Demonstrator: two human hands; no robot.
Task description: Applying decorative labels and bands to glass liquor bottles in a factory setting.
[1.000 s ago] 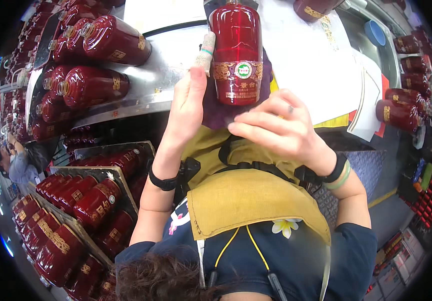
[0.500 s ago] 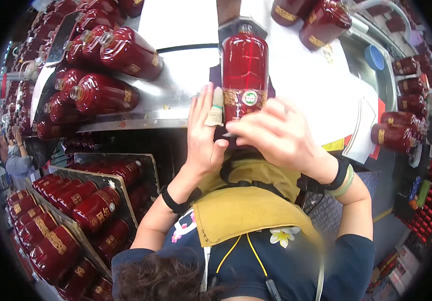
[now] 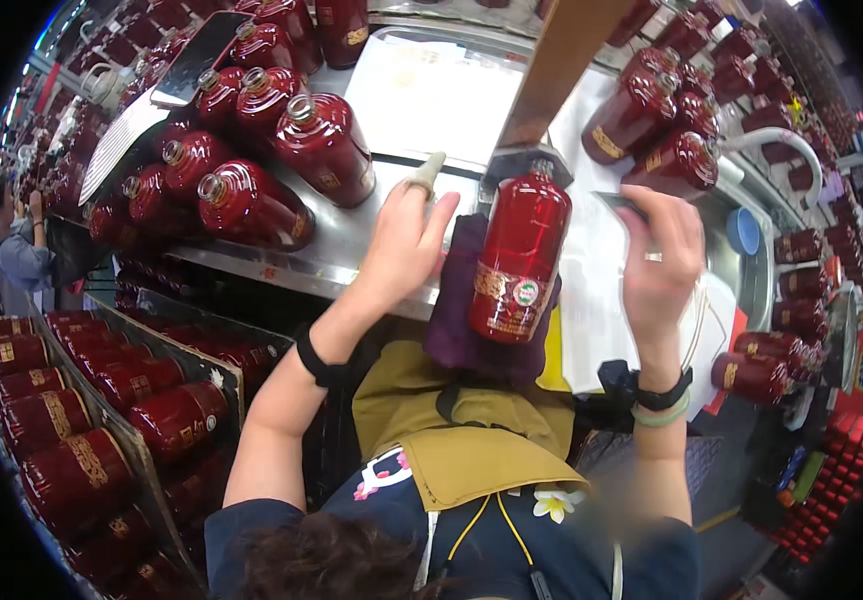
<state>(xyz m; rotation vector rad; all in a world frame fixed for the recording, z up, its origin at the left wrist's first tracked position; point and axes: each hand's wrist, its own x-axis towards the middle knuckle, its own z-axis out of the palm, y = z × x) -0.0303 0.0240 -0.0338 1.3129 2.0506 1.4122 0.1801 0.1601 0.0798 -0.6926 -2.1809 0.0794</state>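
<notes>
Bottle [image 3: 519, 262] — one — rests between left hand [image 3: 400, 240] and right hand [image 3: 665, 245]

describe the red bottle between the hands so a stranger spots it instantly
Find the metal worktop, then the purple cloth at its near edge. The red bottle rests there between left hand and right hand; among neighbouring bottles, it alone lies on purple cloth.

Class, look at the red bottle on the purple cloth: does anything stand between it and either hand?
Nothing visible blocks the red bottle along its body; a dark bracket stands only at its neck. The left hand, open, is left of the bottle; the right hand, right of it, holds a thin grey piece.
</notes>
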